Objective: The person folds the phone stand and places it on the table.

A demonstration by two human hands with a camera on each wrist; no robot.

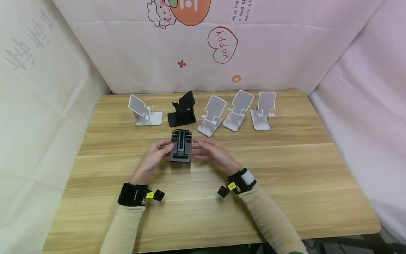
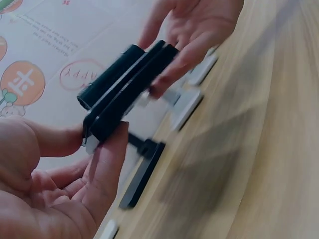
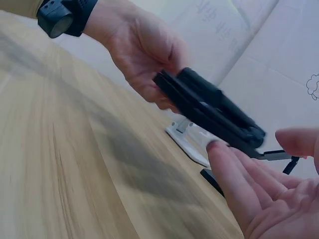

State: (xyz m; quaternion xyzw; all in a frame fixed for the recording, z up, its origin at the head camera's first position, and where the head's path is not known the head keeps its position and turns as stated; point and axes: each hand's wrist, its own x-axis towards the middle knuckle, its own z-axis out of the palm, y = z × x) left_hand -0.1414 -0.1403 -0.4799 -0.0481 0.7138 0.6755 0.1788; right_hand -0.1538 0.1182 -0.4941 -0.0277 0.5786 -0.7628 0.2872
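A folded black phone stand [image 1: 180, 145] is held above the table, its hinged parts facing up. My left hand [image 1: 154, 154] pinches its left edge, thumb on top and fingers beneath, as the left wrist view shows with the stand [image 2: 132, 92] tilted across it. At the opposite edge is my right hand [image 1: 214, 152], fingers extended. In the right wrist view, the right hand's fingertips [image 3: 219, 152] come up against the underside of the stand [image 3: 204, 112], while its thumb stays apart from it. Whether those fingertips bear any weight cannot be told.
Along the table's back stand several unfolded phone stands: a white one [image 1: 149, 119] at left, a black one [image 1: 182, 109], then white ones [image 1: 214, 107] [image 1: 242, 102] [image 1: 266, 102] to the right. Printed cloth [image 1: 269, 53] hangs behind the wooden table [image 1: 301, 169].
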